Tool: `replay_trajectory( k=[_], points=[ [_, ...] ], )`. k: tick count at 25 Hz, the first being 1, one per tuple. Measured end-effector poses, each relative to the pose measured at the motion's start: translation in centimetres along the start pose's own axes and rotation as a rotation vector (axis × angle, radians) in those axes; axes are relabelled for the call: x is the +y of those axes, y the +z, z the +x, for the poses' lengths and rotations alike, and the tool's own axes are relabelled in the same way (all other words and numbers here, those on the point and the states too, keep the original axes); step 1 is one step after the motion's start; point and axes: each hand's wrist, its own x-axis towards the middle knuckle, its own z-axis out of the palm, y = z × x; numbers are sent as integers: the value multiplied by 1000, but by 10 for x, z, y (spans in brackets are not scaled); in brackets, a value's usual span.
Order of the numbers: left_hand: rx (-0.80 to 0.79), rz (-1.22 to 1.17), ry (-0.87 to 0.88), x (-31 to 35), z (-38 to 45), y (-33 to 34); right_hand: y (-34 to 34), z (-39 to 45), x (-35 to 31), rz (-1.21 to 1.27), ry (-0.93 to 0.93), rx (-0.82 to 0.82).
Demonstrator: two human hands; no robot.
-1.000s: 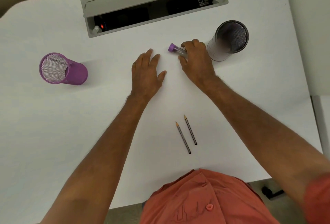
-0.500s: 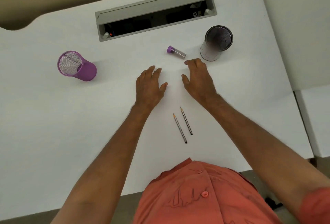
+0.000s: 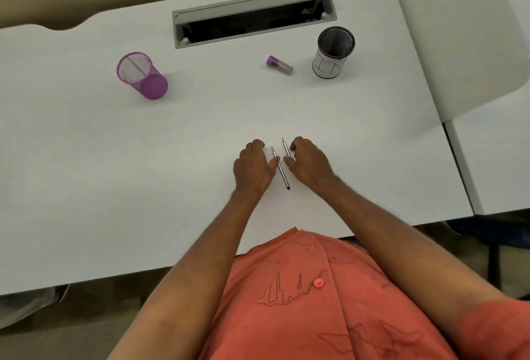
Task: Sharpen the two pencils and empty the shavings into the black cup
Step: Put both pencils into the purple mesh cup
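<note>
Two sharpened pencils lie side by side on the white desk (image 3: 143,159) in front of me. My left hand (image 3: 252,166) rests on the desk with curled fingers, its thumb touching the left pencil (image 3: 282,176). My right hand (image 3: 308,163) pinches the right pencil (image 3: 284,147) between thumb and curled forefinger; the pencil's lower half is hidden under the thumb. The sharpener (image 3: 279,64), a clear tube with a purple cap, lies on its side farther back. The black mesh cup (image 3: 334,52), wrapped in white paper, stands upright to the sharpener's right.
A purple mesh cup (image 3: 142,75) stands at the back left. A grey cable tray (image 3: 252,22) is open along the desk's far edge. A second white desk (image 3: 473,44) adjoins on the right. My orange shirt covers the near edge.
My right hand let go of the sharpener by the black cup. Both hands drew back toward me and came down on either side of the pencils. The view widened.
</note>
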Motion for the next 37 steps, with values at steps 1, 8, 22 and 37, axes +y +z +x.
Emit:
replay_trajectory(
  k=[1, 8, 22, 37],
  points=[
    [-23, -12, -51, 4, -4, 4, 2, -4, -1, -2, 6, 4],
    [-110, -19, -234, 23, -7, 6, 7, -13, 1, -40, 6, 61],
    [-125, -845, -389, -32, 23, -51, 1, 23, -70, 593, 190, -100],
    [460, -779, -153, -169, 173, -276, -8, 188, -350, 538, -390, 50]
  ],
)
